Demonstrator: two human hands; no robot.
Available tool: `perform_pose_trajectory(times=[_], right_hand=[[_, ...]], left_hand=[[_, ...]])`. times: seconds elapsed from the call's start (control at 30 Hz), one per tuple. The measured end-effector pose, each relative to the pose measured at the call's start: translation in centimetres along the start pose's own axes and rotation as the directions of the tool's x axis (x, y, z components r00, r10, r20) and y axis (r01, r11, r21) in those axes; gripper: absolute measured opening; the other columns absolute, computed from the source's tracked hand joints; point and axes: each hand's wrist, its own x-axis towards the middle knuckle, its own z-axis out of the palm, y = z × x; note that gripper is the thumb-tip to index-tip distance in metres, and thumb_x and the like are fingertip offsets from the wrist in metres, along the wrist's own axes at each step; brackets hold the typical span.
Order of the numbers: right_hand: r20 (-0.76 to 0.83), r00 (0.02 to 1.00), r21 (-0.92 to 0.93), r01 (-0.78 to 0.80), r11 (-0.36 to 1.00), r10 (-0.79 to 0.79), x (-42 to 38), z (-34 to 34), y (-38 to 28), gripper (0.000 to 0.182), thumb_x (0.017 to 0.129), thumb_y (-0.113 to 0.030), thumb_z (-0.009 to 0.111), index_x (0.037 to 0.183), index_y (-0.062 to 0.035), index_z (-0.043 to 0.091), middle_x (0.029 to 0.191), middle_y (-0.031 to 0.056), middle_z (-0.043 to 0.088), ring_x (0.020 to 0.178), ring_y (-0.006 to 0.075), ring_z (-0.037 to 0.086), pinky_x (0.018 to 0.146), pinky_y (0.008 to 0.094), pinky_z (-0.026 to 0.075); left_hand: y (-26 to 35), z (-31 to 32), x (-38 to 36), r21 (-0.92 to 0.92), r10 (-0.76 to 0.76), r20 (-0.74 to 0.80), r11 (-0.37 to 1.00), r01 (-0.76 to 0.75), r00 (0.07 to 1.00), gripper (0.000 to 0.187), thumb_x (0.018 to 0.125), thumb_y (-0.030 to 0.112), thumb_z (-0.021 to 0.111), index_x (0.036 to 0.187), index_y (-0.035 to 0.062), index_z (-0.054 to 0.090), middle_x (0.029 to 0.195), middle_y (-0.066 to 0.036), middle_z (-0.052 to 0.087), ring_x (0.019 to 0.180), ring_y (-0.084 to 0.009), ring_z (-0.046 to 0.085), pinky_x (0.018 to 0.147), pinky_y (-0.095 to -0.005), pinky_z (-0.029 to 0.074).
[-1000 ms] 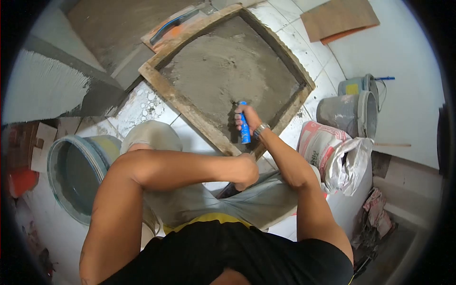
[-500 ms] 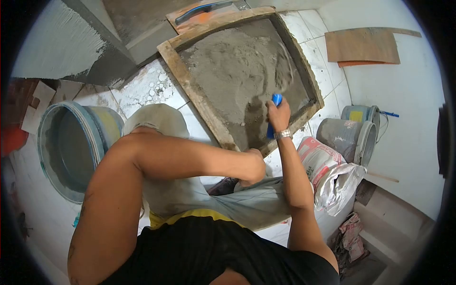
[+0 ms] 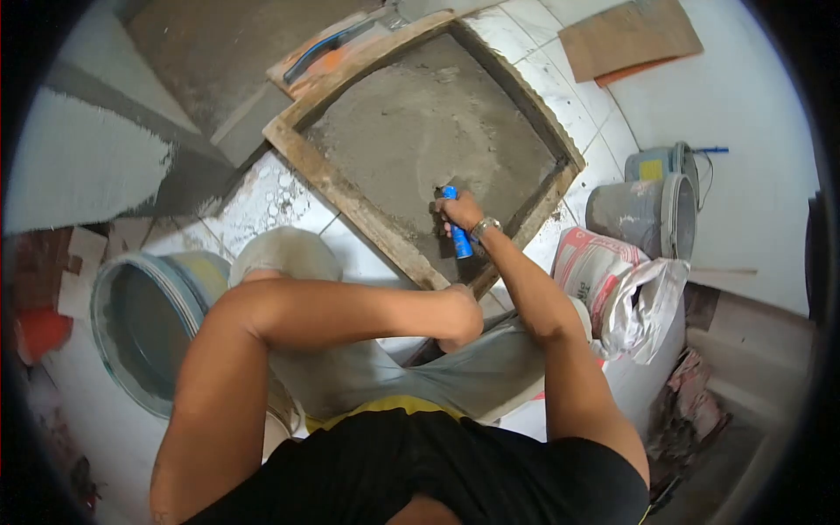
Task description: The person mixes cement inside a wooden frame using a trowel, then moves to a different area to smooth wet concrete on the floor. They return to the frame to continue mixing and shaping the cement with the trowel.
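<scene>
My right hand (image 3: pixel 464 211) is wrapped round the blue handle of a trowel (image 3: pixel 462 245), low over the grey wet mortar (image 3: pixel 402 118). The trowel's blade is hidden under the hand and mortar. A shallow wooden mixing tray (image 3: pixel 354 199) holds the mortar, its near corner pointing toward me. Just on my side of that corner, my left hand (image 3: pixel 459 317) hangs with its fingers curled under. Whatever it may hold is out of sight. The left forearm crosses over my bent knee.
On the left stands a large bucket (image 3: pixel 144 324) with grey liquid. To the right are a torn cement sack (image 3: pixel 599 262) and a grey bucket (image 3: pixel 626 214). A blue-handled float (image 3: pixel 328 51) lies beyond the tray. A brown board (image 3: pixel 630 39) leans at the upper right.
My right hand has moved left and slightly down with the trowel, away from the tray's right side. The mortar surface looks smoother. The whole view has turned a little.
</scene>
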Motion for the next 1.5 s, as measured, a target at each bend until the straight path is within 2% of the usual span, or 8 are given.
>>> perform_pose_trajectory(times=[0.17, 0.37, 0.6, 0.73, 0.77, 0.8, 1.47, 1.5], right_hand=[[-0.152, 0.833, -0.678, 0.303, 0.669, -0.531, 2.7, -2.1, 1.4, 0.028, 0.077, -0.020, 0.064, 0.063, 0.0039, 0.057, 0.068, 0.0175, 0.063, 0.051, 0.0223, 0.061, 0.041, 0.0410, 0.048], [0.010, 0.998, 0.170, -0.059, 0.984, 0.059, -3.7, -4.4, -5.1, 0.019, 0.081, -0.022, 0.060, 0.078, -0.0065, 0.050, 0.058, 0.0024, 0.045, 0.043, 0.0137, 0.047, 0.038, 0.0329, 0.046], [0.504, 0.855, 0.629, -0.265, 0.730, -0.123, -3.0, -6.8, -3.2, 0.024, 0.084, -0.031, 0.059, 0.074, -0.0122, 0.047, 0.057, -0.0023, 0.046, 0.042, 0.0079, 0.043, 0.038, 0.0270, 0.043], [0.364, 0.931, 0.426, -0.193, 0.884, 0.028, -2.7, -8.2, -3.2, 0.029, 0.083, -0.034, 0.059, 0.081, -0.0056, 0.053, 0.065, 0.0084, 0.060, 0.052, 0.0225, 0.059, 0.048, 0.0370, 0.051], [0.025, 0.986, -0.191, 0.167, 0.967, -0.165, -2.8, -8.3, -2.9, 0.034, 0.083, -0.035, 0.060, 0.087, -0.0015, 0.055, 0.073, 0.0164, 0.064, 0.065, 0.0322, 0.062, 0.058, 0.0421, 0.052], [-0.108, 0.852, -0.790, 0.240, 0.565, -0.513, -2.9, -8.5, -2.8, 0.040, 0.083, -0.036, 0.061, 0.093, 0.0026, 0.057, 0.082, 0.0244, 0.067, 0.077, 0.0419, 0.066, 0.068, 0.0473, 0.053], [-0.029, 0.827, -0.878, 0.247, 0.409, -0.562, 7.7, -3.6, -3.9, 0.033, 0.089, -0.032, 0.057, 0.089, 0.0007, 0.058, 0.078, 0.0246, 0.065, 0.074, 0.0373, 0.067, 0.064, 0.0458, 0.054], [-0.087, 0.946, -0.579, 0.209, 0.788, -0.314, 5.9, -4.1, -4.8, 0.031, 0.089, -0.032, 0.058, 0.088, -0.0010, 0.057, 0.071, 0.0186, 0.062, 0.063, 0.0310, 0.063, 0.055, 0.0429, 0.052]], left_hand=[[-1.2, 0.2, -0.2, -0.099, -0.158, -0.066, 0.984, 0.151, 0.985, 0.025, 0.075, 0.018, 0.069, 0.095, 0.0044, 0.073, 0.100, -0.012, 0.071, 0.093, -0.0272, 0.068, 0.074, -0.0403, 0.055], [-1.0, -1.1, 0.7, -0.033, -0.133, 0.002, 0.991, 0.133, 0.991, 0.023, 0.075, 0.018, 0.068, 0.094, 0.0058, 0.073, 0.099, -0.011, 0.071, 0.092, -0.0268, 0.069, 0.073, -0.0408, 0.055], [-1.2, -1.5, -0.2, -0.063, -0.085, -0.130, 0.995, 0.077, 0.988, 0.019, 0.074, 0.018, 0.068, 0.089, 0.0085, 0.075, 0.092, -0.010, 0.072, 0.088, -0.0269, 0.069, 0.066, -0.0412, 0.055], [-1.4, -1.5, 0.5, -0.037, -0.080, -0.140, 0.996, 0.075, 0.987, 0.021, 0.073, 0.020, 0.069, 0.090, 0.0104, 0.075, 0.094, -0.008, 0.072, 0.088, -0.0244, 0.070, 0.063, -0.0417, 0.055], [-1.3, -1.5, 0.5, -0.015, -0.077, -0.140, 0.997, 0.075, 0.987, 0.022, 0.072, 0.021, 0.070, 0.091, 0.0110, 0.075, 0.094, -0.007, 0.072, 0.088, -0.0233, 0.070, 0.062, -0.0416, 0.055], [-1.4, -1.6, 0.5, -0.024, -0.077, -0.153, 0.997, 0.075, 0.985, 0.022, 0.072, 0.021, 0.070, 0.091, 0.0110, 0.075, 0.094, -0.007, 0.072, 0.088, -0.0233, 0.070, 0.062, -0.0416, 0.055], [-1.9, -0.6, 2.0, -0.052, -0.147, -0.043, 0.988, 0.144, 0.988, 0.027, 0.072, 0.023, 0.071, 0.096, 0.0106, 0.074, 0.103, -0.007, 0.071, 0.094, -0.0234, 0.068, 0.073, -0.0397, 0.054], [-1.9, -0.8, 1.5, -0.052, -0.151, -0.052, 0.988, 0.148, 0.987, 0.027, 0.072, 0.023, 0.071, 0.096, 0.0106, 0.074, 0.103, -0.007, 0.071, 0.094, -0.0234, 0.068, 0.073, -0.0397, 0.054]])
